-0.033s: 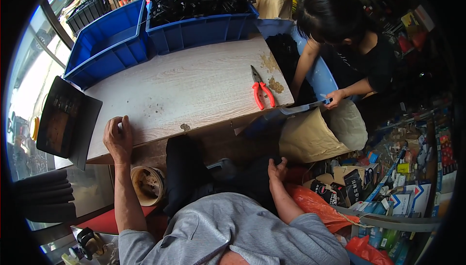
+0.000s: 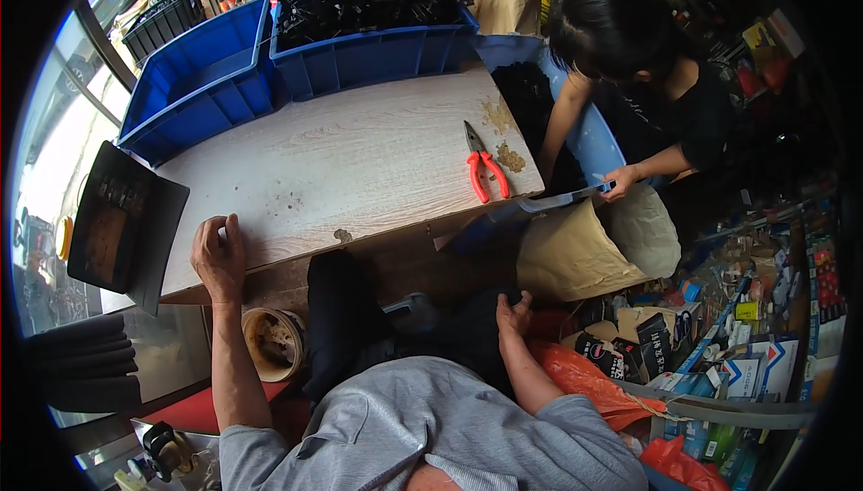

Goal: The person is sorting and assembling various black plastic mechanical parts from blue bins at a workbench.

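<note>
My left hand (image 2: 218,257) rests on the near left edge of the pale wooden table (image 2: 360,158), its fingers loosely bent and slightly apart with nothing in them. Palm turned up, my right hand (image 2: 514,316) lies on my dark-trousered right thigh, fingers apart and holding nothing. A pair of long-nose pliers (image 2: 479,158) with red handles lies on the right part of the table, away from both hands. Left of my left hand stands a dark, open-fronted holder (image 2: 126,221).
Behind the table sit an empty blue crate (image 2: 202,59) and a blue crate (image 2: 378,64) heaped with black parts. At right, a person (image 2: 629,86) reaches into a blue tub (image 2: 598,140). A paper sack (image 2: 575,253) and a bucket (image 2: 274,343) flank my legs.
</note>
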`<action>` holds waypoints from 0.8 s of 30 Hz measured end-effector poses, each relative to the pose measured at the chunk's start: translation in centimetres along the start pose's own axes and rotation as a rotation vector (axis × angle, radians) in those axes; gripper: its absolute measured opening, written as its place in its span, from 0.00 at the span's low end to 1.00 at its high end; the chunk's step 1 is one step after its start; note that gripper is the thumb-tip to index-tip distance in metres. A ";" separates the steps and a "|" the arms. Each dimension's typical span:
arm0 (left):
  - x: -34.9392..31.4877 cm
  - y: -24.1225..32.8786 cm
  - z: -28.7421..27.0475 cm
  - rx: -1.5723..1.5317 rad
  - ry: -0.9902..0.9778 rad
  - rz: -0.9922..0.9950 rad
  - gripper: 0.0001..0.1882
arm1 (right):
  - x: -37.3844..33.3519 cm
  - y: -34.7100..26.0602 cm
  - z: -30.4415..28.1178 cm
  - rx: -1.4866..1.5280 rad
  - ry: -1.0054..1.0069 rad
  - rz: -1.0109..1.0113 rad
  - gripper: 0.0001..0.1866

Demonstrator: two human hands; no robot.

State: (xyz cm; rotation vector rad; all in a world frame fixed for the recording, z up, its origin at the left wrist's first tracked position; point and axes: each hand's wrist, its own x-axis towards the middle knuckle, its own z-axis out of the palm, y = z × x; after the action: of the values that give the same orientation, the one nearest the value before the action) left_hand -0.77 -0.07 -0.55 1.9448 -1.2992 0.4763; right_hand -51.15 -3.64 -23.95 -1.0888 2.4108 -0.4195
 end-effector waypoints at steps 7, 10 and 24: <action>-0.1 -0.2 0.0 -0.006 -0.009 0.000 0.07 | 0.2 0.2 0.1 -0.012 -0.011 0.002 0.38; 0.0 -0.2 0.0 -0.012 -0.003 0.005 0.07 | 0.0 0.3 0.2 0.013 0.003 -0.010 0.38; 0.0 -0.1 0.0 -0.015 0.006 0.015 0.07 | 0.0 0.3 0.2 -0.018 0.000 -0.002 0.38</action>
State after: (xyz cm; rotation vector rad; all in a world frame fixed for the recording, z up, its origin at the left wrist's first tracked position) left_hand -0.70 -0.03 -0.59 1.9205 -1.3108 0.4782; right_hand -51.27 -3.50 -24.26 -1.0989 2.4182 -0.3987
